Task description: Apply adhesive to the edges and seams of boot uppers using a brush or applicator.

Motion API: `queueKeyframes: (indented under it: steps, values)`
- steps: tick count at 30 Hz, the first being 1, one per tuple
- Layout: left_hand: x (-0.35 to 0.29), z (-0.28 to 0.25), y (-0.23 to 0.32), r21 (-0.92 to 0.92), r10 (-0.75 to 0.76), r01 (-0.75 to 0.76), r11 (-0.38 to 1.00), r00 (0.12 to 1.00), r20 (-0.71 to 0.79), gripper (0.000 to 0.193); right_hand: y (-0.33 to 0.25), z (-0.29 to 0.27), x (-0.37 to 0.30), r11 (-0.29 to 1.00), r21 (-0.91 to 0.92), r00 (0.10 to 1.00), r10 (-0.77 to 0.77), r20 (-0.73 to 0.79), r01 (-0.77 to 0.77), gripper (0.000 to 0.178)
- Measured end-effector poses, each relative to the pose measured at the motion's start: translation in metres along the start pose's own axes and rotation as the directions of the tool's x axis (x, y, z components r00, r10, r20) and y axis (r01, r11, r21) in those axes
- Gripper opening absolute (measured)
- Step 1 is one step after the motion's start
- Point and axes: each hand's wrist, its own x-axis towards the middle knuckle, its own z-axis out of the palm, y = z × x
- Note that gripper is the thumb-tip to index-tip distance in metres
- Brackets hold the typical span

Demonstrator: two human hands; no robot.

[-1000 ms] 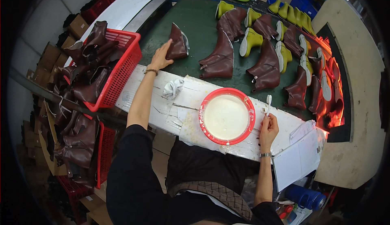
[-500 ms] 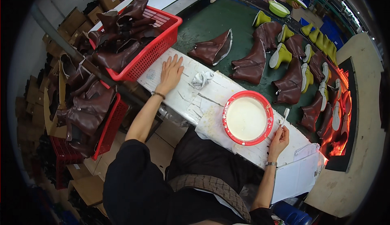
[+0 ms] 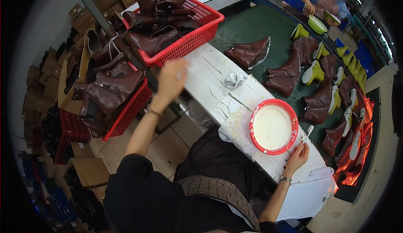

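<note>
My right hand (image 3: 298, 157) is closed round the handle of a small white brush (image 3: 309, 132), just to the right of a red-rimmed bowl (image 3: 295, 135) of white, creamy liquid (image 3: 272, 127). Above the left end of the white bench board (image 3: 210, 71), my left hand (image 3: 171, 81) is smeared by motion, so its fingers do not show plainly. Close beyond it stands a red perforated basket (image 3: 191, 43) heaped with brown leather boot uppers (image 3: 161, 37). A second red basket (image 3: 128, 111) of brown uppers (image 3: 111, 92) is lower at the left.
Brown uppers (image 3: 285, 75) and yellow-green boots with pale soles (image 3: 313, 72) lie on the green conveyor belt (image 3: 252, 25), which runs into a glowing red heater (image 3: 357, 165). A crumpled cloth (image 3: 235, 80) rests on the board. Across the belt, a person (image 3: 323, 2) works by a green bowl (image 3: 317, 24).
My left hand has lifted off the white board and moved left, toward the baskets. My view has shifted leftward. My right hand still holds the brush beside the bowl.
</note>
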Motion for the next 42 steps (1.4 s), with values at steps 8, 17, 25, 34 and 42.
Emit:
queueKeyframes:
  steps: [8, 17, 25, 34, 42]
  values:
    - [0.150, -0.030, -0.158, 0.609, -0.158, 0.288, 0.739, 0.953, -0.259, 0.080, -0.011, 0.002, -0.002, 1.000, -0.013, 1.000, 0.016, -0.020, -0.017, 0.020]
    - [0.179, -0.071, -0.198, 0.541, -0.365, 0.426, 0.725, 0.904, -0.222, 0.033, -0.006, 0.000, 0.002, 0.998, -0.057, 1.000, -0.006, -0.017, 0.005, 0.019]
    - [0.100, -0.089, -0.041, -0.025, 0.226, -0.252, 0.967, 0.903, -0.365, 0.033, -0.008, -0.005, -0.004, 0.997, -0.078, 1.000, -0.013, -0.015, 0.012, 0.022]
    - [-0.010, 0.007, -0.006, -0.360, 0.180, 0.031, 0.933, 0.824, 0.537, 0.047, -0.047, -0.018, 0.006, 0.990, 0.053, 0.985, 0.127, 0.116, -0.134, 0.022]
    - [0.032, 0.051, 0.007, -0.222, -0.077, 0.153, 0.963, 0.945, 0.317, 0.078, -0.146, -0.010, -0.020, 0.654, -0.634, 0.900, -0.184, 0.395, 0.413, 0.016]
